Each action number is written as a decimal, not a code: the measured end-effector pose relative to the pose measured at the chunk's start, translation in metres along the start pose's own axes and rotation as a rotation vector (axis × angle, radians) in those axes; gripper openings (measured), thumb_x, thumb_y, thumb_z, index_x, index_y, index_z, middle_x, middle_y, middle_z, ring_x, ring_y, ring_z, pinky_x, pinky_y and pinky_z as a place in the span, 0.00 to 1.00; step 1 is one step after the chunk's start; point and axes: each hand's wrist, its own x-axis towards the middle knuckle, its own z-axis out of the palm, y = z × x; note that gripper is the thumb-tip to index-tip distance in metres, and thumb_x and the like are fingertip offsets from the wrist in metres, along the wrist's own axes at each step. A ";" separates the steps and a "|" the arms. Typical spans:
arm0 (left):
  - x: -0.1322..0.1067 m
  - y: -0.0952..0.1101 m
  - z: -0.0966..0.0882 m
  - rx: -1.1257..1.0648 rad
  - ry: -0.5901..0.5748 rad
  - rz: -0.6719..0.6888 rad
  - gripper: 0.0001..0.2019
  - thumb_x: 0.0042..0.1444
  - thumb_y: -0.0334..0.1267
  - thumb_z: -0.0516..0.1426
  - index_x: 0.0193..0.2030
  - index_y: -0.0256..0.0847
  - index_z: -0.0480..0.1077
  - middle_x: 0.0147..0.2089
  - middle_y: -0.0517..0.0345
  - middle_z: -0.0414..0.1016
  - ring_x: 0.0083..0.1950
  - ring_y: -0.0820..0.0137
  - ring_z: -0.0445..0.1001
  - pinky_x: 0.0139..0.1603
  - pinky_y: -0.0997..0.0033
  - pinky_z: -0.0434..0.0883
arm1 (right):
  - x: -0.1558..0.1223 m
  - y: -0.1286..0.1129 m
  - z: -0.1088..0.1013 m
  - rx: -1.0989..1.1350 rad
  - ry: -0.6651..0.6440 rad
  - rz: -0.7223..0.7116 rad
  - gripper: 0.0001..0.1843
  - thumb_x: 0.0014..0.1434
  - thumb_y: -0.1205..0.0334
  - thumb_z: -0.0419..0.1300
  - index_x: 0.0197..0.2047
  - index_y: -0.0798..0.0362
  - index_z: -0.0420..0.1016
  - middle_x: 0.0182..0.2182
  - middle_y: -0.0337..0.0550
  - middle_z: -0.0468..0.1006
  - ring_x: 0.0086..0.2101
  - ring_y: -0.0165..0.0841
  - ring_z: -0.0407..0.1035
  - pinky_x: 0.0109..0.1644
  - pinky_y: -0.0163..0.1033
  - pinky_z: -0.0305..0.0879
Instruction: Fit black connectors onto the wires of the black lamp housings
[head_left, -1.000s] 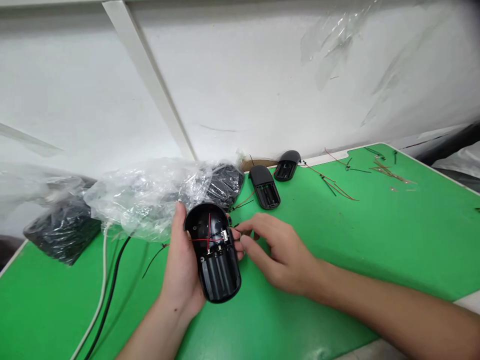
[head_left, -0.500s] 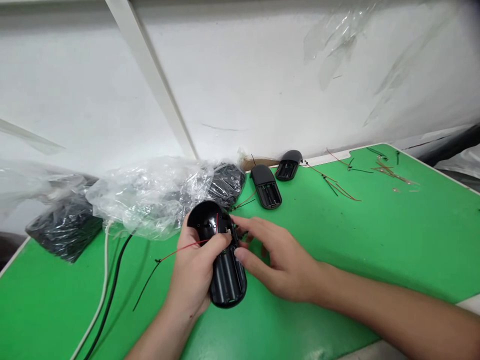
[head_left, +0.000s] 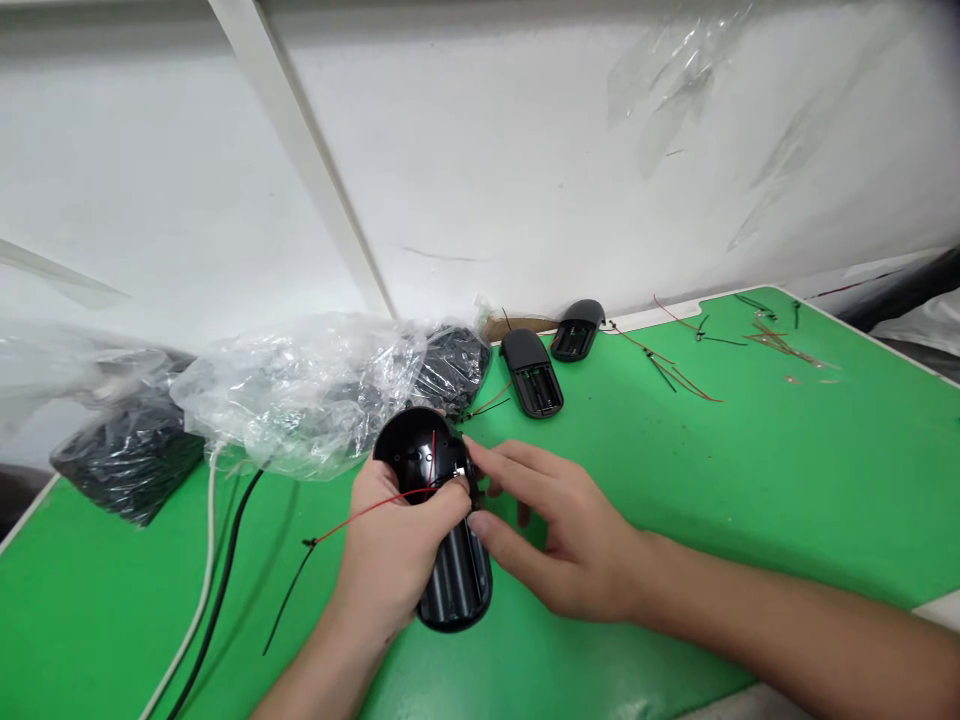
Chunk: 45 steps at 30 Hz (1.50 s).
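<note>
My left hand [head_left: 401, 560] is wrapped round a black oval plastic housing [head_left: 442, 510] with battery slots, its open inside facing up. The thumb presses on a red wire [head_left: 360, 515] that runs out to the left and joins a black wire [head_left: 285, 600] lying on the green mat. My right hand [head_left: 559, 535] rests against the housing's right side, fingers curled, with fingertips pinching at a small part near the metal contact; what they hold is too small to make out.
Two more black housings [head_left: 532, 375] [head_left: 576, 330] lie farther back on the green mat [head_left: 750, 470]. A clear plastic bag [head_left: 300, 390] of black parts sits behind my hands, another bag [head_left: 127, 455] at far left. White and black cables [head_left: 214, 590] run at the left. Loose wire scraps [head_left: 675, 375] lie at the right.
My left thumb has come over the housing onto the red wire, which now trails out to the left. My right fingers have moved in to the housing's contact area.
</note>
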 end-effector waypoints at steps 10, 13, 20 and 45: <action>-0.006 0.014 0.003 -0.258 -0.007 -0.267 0.22 0.37 0.34 0.67 0.41 0.40 0.67 0.30 0.62 0.73 0.23 0.70 0.73 0.21 0.71 0.74 | 0.005 0.008 -0.005 0.002 0.063 -0.020 0.28 0.67 0.67 0.57 0.69 0.58 0.65 0.50 0.53 0.74 0.50 0.37 0.69 0.56 0.46 0.72; -0.008 0.019 0.003 -0.313 -0.034 -0.285 0.17 0.42 0.36 0.64 0.40 0.39 0.67 0.28 0.60 0.72 0.22 0.70 0.72 0.22 0.69 0.75 | 0.005 0.009 -0.007 -0.044 0.075 -0.064 0.33 0.64 0.68 0.59 0.71 0.55 0.61 0.60 0.55 0.68 0.59 0.39 0.65 0.62 0.48 0.68; -0.005 0.018 -0.002 -0.229 -0.119 -0.341 0.16 0.42 0.38 0.65 0.39 0.40 0.68 0.24 0.60 0.71 0.20 0.68 0.70 0.17 0.65 0.74 | 0.007 0.011 -0.010 -0.045 -0.005 -0.161 0.40 0.64 0.71 0.58 0.76 0.56 0.48 0.69 0.54 0.60 0.68 0.38 0.56 0.71 0.48 0.60; 0.000 0.005 -0.007 -0.254 -0.203 -0.429 0.22 0.38 0.36 0.67 0.42 0.41 0.69 0.24 0.61 0.72 0.20 0.69 0.70 0.18 0.73 0.69 | 0.007 0.014 -0.005 -0.054 0.065 -0.226 0.32 0.59 0.74 0.60 0.66 0.66 0.64 0.64 0.62 0.67 0.65 0.37 0.62 0.70 0.41 0.62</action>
